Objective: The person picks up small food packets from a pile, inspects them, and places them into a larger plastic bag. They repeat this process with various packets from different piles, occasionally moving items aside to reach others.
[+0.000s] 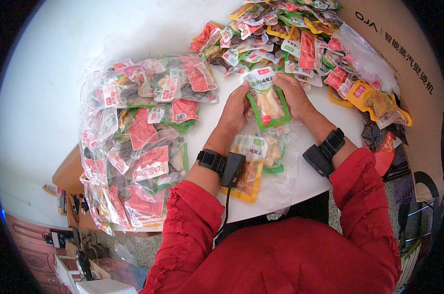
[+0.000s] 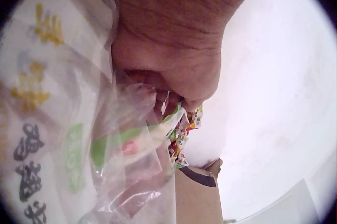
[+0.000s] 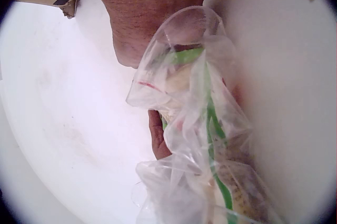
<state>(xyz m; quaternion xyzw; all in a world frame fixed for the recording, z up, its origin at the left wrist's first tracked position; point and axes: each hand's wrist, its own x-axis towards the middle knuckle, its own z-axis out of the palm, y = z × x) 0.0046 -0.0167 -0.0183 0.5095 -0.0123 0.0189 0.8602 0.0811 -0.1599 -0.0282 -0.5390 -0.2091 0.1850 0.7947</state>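
Both hands grip a green-edged food packet (image 1: pixel 268 103) with pale pieces behind its clear window. My left hand (image 1: pixel 235 107) pinches its upper left side, and my right hand (image 1: pixel 296 95) has its upper right side, thumb near the white label. Nearer the body lies a clear plastic bag (image 1: pixel 280 188) with a yellow-edged packet (image 1: pixel 251 164) and a green-edged packet (image 1: pixel 275 153) in it. Crinkled clear plastic covers much of the fingers in the left wrist view, where the left hand (image 2: pixel 168 61) curls inward. In the right wrist view the bag partly hides the right hand (image 3: pixel 152 18).
Filled clear bags of packets (image 1: pixel 143 137) cover the table's left side. A loose heap of packets (image 1: pixel 280 39) lies at the back right, with a yellow packet (image 1: pixel 378 105) at its right end. A large cardboard box (image 1: pixel 403 54) stands along the right.
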